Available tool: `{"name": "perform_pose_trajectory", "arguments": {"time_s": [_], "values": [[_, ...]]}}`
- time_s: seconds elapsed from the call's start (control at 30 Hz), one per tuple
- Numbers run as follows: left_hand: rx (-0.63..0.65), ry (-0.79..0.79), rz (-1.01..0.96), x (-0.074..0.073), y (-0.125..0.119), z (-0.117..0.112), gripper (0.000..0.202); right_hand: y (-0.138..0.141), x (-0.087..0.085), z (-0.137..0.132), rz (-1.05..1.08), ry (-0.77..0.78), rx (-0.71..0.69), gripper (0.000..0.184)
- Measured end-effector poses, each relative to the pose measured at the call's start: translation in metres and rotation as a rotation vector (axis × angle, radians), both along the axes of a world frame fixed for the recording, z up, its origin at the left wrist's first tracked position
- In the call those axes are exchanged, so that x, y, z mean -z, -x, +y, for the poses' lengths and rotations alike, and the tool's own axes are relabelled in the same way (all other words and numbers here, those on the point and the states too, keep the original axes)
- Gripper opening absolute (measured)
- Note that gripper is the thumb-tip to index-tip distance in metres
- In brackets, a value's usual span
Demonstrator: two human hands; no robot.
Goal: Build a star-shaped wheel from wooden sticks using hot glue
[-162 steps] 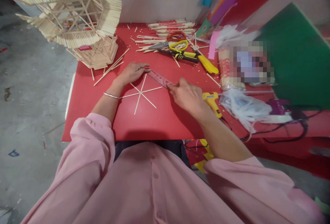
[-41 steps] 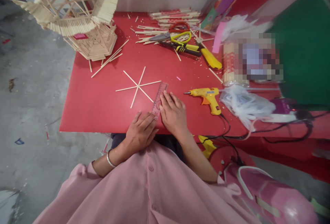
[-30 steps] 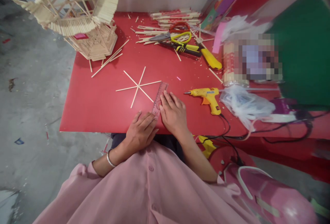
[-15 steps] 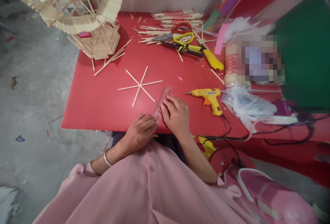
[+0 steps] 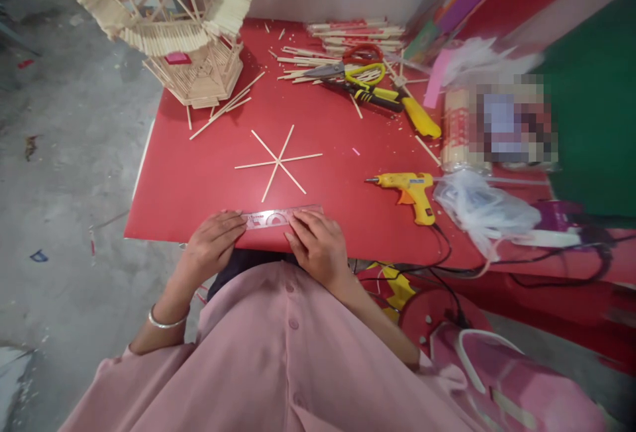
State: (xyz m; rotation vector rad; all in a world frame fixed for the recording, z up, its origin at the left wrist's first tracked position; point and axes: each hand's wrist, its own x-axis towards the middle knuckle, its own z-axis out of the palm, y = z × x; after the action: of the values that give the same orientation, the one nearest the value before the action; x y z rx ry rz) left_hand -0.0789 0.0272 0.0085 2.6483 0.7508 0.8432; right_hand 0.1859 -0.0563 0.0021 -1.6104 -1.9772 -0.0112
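A clear plastic ruler (image 5: 271, 219) lies almost level along the front of the red table (image 5: 199, 187). At its left end my left hand (image 5: 213, 246) closes its fingers on it. My right hand (image 5: 320, 246) grips the other end, thumb below and fingers on top. Just beyond the ruler, thin wooden sticks form a six-armed star (image 5: 278, 161), crossing at one centre. To the right of my right hand rests a yellow glue gun (image 5: 410, 190), its nozzle pointing left.
A wooden stick pagoda model (image 5: 213, 74) stands at the back left, loose sticks (image 5: 228, 107) beside it. Scissors (image 5: 362, 71) and yellow-handled pliers (image 5: 387, 101) lie among stick piles. Plastic bags (image 5: 477, 207) and black cables (image 5: 442, 253) crowd the right side.
The ruler has turned from steeply slanted to nearly level along the table's front. My left hand has moved left to its end; my right hand has come slightly left and nearer me.
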Motion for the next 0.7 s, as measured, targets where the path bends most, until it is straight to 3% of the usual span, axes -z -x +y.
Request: {"name": "perform_pose_trajectory", "arguments": {"time_s": [0.27, 0.7], "values": [[-0.239, -0.134, 0.031, 0.002, -0.023, 0.001, 0.013, 0.002, 0.001, 0.005, -0.027, 0.073, -0.057, 0.036], [-0.252, -0.096, -0.025, 0.01, -0.025, 0.002, 0.013, 0.002, -0.002, 0.007, -0.027, 0.223, -0.149, 0.046]]}}
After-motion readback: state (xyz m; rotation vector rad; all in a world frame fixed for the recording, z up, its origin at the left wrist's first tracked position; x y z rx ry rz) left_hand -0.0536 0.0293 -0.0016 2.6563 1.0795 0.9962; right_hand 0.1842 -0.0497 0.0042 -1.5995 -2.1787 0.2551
